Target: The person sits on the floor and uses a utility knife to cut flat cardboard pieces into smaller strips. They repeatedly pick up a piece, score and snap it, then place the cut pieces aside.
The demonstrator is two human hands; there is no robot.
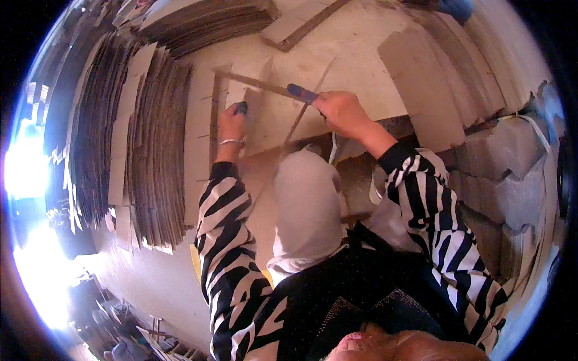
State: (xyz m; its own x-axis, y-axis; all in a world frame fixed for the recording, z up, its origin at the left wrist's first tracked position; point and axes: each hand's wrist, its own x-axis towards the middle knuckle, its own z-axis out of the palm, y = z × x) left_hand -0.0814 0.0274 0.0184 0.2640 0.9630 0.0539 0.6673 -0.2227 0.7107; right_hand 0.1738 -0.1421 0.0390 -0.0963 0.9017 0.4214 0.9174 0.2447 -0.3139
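Note:
My left hand point(232, 125) is closed in a pinch at the edge of a slotted cardboard strip point(254, 129), with a dark cover on one fingertip. Farther right, my right hand point(344, 111) grips the end of a long narrow cardboard strip point(253, 82), which reaches leftward above my left hand. Dark blue covers wrap its fingers. A second thin strip point(295, 125) crosses the long one at a slant, just left of my right hand. Where exactly the pieces join is blurred.
Tall rows of stacked cardboard strips point(159, 144) stand at left. More cardboard stacks lie at the far side point(205, 27) and on the right point(421, 90). A loose cardboard piece point(301, 24) rests on the pale work surface point(355, 54). Grey wrapped bundles point(506, 150) sit at far right.

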